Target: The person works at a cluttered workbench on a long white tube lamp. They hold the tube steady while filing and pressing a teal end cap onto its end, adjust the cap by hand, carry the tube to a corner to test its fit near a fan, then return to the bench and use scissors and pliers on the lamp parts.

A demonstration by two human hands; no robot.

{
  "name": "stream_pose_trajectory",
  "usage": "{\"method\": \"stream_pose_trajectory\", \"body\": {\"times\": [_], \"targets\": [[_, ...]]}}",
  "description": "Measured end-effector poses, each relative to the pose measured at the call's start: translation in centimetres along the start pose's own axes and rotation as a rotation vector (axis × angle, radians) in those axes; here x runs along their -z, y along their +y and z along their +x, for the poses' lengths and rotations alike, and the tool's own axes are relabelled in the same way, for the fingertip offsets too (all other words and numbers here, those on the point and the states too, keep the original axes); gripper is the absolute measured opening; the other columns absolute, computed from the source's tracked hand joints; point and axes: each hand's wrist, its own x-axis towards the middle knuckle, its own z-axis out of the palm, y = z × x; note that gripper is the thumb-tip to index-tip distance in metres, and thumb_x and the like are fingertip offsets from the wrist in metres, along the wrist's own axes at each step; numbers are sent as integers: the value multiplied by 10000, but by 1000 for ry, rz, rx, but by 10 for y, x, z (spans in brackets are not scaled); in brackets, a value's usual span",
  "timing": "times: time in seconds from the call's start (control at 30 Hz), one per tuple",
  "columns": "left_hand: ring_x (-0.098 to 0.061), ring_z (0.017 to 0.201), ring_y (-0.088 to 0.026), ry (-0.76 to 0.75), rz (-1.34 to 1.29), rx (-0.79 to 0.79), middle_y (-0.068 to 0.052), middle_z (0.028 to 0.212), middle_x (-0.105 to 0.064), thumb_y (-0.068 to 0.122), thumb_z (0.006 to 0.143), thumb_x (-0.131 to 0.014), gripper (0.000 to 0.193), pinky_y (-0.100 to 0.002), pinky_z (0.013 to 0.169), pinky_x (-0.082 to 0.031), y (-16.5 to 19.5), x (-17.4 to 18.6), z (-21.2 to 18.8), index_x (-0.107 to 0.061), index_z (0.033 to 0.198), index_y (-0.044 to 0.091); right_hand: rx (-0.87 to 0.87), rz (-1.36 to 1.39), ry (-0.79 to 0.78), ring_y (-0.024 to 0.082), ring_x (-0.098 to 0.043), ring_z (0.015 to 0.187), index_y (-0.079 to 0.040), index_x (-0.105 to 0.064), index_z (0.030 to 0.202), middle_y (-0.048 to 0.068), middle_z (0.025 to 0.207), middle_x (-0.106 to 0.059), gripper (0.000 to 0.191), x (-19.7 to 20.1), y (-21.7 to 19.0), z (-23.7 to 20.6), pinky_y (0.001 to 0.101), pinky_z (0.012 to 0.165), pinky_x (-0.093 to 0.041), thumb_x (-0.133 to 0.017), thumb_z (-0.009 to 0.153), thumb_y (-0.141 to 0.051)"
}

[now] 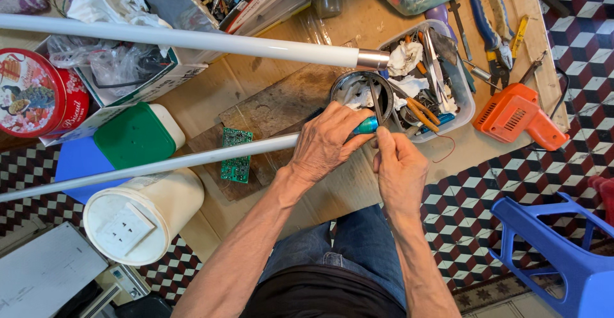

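My left hand [326,142] is wrapped around the end of 1 white tube lamp [192,160]; my right hand [398,168] pinches a teal-handled tool [366,125] against it.

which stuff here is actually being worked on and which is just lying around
In hand:
- left hand gripping the end of the long white tube
- right hand at the teal-capped tube end

Lying about:
- orange power drill
- green circuit board
- blue-handled pliers
- second white tube
- red round tin
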Motion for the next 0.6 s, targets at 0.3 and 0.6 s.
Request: {"method": "stream_pose_trajectory", "body": {"times": [0.3, 0.6], "targets": [[-650, 960, -243, -8, -10, 23, -35, 1028, -698, 235, 858, -801, 389, -365, 829, -574, 0, 0, -1, -666, 1200, 110, 26, -22, 51, 35, -450, 522, -44, -705, 874, -27, 581, -549, 329, -6, 3, -4, 241, 472, -346, -619, 1039, -316], [-651, 960, -246, -2, -3, 26, -37, 1040, -701, 234, 849, -805, 405, -370, 822, -574, -1, 0, -1, -667, 1209, 111, 22, -43, 72, 42, -457, 513, -42, -715, 885, -20, 578, -545, 331, -7, -4, -10, 254, 465, -357, -618, 1037, -319]]}}
